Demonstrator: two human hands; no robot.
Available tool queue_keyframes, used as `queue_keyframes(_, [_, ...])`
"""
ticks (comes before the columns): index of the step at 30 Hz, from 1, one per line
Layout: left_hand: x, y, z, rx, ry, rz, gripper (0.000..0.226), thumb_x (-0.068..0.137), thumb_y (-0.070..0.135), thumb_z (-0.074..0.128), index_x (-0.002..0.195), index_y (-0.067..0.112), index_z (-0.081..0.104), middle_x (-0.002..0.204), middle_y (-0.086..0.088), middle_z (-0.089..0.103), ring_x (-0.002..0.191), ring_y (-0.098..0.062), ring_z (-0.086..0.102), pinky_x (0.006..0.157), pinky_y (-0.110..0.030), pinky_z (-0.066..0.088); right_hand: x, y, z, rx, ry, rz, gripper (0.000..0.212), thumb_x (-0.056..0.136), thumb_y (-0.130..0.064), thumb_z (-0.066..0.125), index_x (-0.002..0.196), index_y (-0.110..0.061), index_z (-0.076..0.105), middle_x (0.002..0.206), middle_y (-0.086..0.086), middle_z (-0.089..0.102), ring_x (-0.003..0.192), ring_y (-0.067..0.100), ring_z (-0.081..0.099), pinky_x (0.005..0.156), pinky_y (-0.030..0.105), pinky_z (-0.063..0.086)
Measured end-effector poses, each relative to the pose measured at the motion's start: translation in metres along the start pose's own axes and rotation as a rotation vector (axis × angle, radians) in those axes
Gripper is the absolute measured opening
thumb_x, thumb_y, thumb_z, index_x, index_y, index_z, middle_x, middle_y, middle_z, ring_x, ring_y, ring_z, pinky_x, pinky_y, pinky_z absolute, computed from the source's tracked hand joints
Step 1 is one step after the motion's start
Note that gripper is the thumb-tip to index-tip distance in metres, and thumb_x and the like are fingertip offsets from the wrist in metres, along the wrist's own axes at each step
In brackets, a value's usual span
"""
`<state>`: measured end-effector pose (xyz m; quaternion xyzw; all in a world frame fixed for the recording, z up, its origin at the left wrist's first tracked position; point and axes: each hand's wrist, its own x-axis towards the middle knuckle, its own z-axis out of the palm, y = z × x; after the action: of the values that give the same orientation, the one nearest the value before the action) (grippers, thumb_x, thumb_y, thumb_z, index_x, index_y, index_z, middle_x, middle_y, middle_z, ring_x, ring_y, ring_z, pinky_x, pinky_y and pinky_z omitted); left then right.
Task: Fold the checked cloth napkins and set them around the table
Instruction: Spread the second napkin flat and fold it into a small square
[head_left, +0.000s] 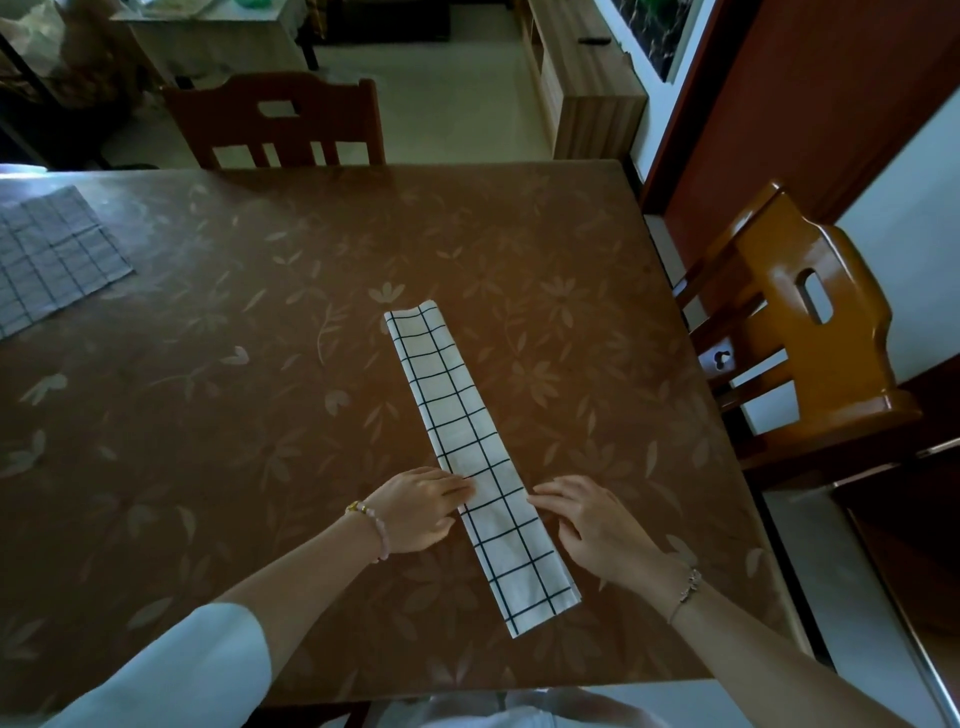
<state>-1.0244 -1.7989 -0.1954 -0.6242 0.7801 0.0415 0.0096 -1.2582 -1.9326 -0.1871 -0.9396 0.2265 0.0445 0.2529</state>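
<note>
Nearest the front edge of the table (249, 395), a long checked napkin (470, 441), white with dark grid lines and folded into a narrow strip, lies flat on the brown leaf-patterned surface; its near end sits close to that edge and it runs obliquely toward the table's middle. Left hand (415, 512), with a beaded bracelet (373, 526) at the wrist: fingers extended, tips resting on the strip's left edge, nothing gripped. Right hand (595, 525), with a thin bracelet (688, 587): fingers likewise extended and relaxed, tips touching the strip's right edge directly opposite. A white sleeve (171, 670) covers the left upper arm. Toward the far left corner, a second checked napkin (52, 249) lies spread flat, well apart from the strip. Wooden chairs stand at the right edge (810, 322) and the far edge (275, 124).
</note>
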Motion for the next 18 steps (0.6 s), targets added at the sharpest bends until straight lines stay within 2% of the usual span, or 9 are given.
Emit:
queue_keyframes(2, [-0.001, -0.006, -0.005, -0.092, -0.143, -0.036, 0.056, 0.089, 0.04, 0.053, 0.14, 0.02, 0.038, 0.139, 0.003, 0.047, 0.127, -0.014, 0.045, 0.108, -0.028, 0.03, 0.001, -0.001, -0.001, -0.014, -0.029, -0.014, 0.051, 0.091, -0.009, 0.042, 0.136, -0.032, 0.043, 0.14, -0.019, 0.038, 0.135, 0.004, 0.021, 0.112, 0.026, 0.017])
queue_keyframes(3, [0.0, -0.009, -0.008, -0.111, -0.206, -0.055, 0.061, 0.09, 0.044, 0.05, 0.143, 0.022, 0.03, 0.143, 0.002, 0.041, 0.13, -0.016, 0.04, 0.109, -0.029, 0.026, 0.001, -0.001, -0.001, -0.021, -0.045, -0.013, 0.051, 0.092, -0.008, 0.041, 0.136, -0.033, 0.043, 0.141, -0.019, 0.037, 0.136, 0.004, 0.019, 0.112, 0.026, 0.015])
queue_keyframes(5, [0.005, -0.013, -0.011, -0.085, -0.232, -0.032, 0.067, 0.088, 0.049, 0.051, 0.145, 0.023, 0.025, 0.143, 0.002, 0.041, 0.13, -0.016, 0.038, 0.109, -0.029, 0.026, 0.001, -0.001, 0.0, -0.04, -0.079, -0.005, 0.052, 0.092, -0.008, 0.041, 0.136, -0.034, 0.043, 0.143, -0.018, 0.035, 0.137, 0.005, 0.017, 0.114, 0.029, 0.014])
queue_keyframes(8, [0.01, -0.018, -0.005, -0.046, -0.161, 0.06, 0.065, 0.083, 0.051, 0.056, 0.138, 0.019, 0.041, 0.133, 0.002, 0.051, 0.122, -0.015, 0.048, 0.105, -0.03, 0.035, 0.0, 0.0, 0.001, -0.046, -0.097, 0.015, 0.055, 0.091, -0.006, 0.039, 0.136, -0.037, 0.042, 0.144, -0.017, 0.033, 0.138, 0.007, 0.016, 0.116, 0.032, 0.011])
queue_keyframes(11, [0.01, -0.022, 0.007, 0.043, 0.016, 0.167, 0.05, 0.076, 0.054, 0.064, 0.112, 0.02, 0.063, 0.108, 0.004, 0.065, 0.098, -0.011, 0.062, 0.085, -0.025, 0.051, -0.002, -0.001, 0.002, -0.027, -0.098, 0.04, 0.056, 0.091, -0.005, 0.039, 0.136, -0.039, 0.041, 0.146, -0.018, 0.031, 0.138, 0.008, 0.015, 0.115, 0.03, 0.008])
queue_keyframes(15, [0.01, -0.022, 0.017, 0.078, 0.153, 0.289, 0.034, 0.081, 0.047, 0.06, 0.095, 0.018, 0.068, 0.096, 0.001, 0.066, 0.087, -0.014, 0.063, 0.074, -0.026, 0.055, -0.002, -0.001, 0.005, -0.027, -0.099, 0.063, 0.057, 0.091, -0.006, 0.038, 0.136, -0.041, 0.04, 0.146, -0.019, 0.029, 0.139, 0.008, 0.013, 0.114, 0.029, 0.006])
queue_keyframes(18, [0.01, -0.018, 0.022, 0.062, 0.257, 0.313, 0.021, 0.086, 0.028, 0.052, 0.091, 0.015, 0.068, 0.092, -0.001, 0.067, 0.084, -0.015, 0.063, 0.071, -0.027, 0.056, -0.003, -0.002, 0.005, -0.023, -0.097, 0.075, 0.06, 0.09, -0.005, 0.038, 0.137, -0.042, 0.039, 0.147, -0.02, 0.028, 0.139, 0.006, 0.011, 0.113, 0.028, 0.002])
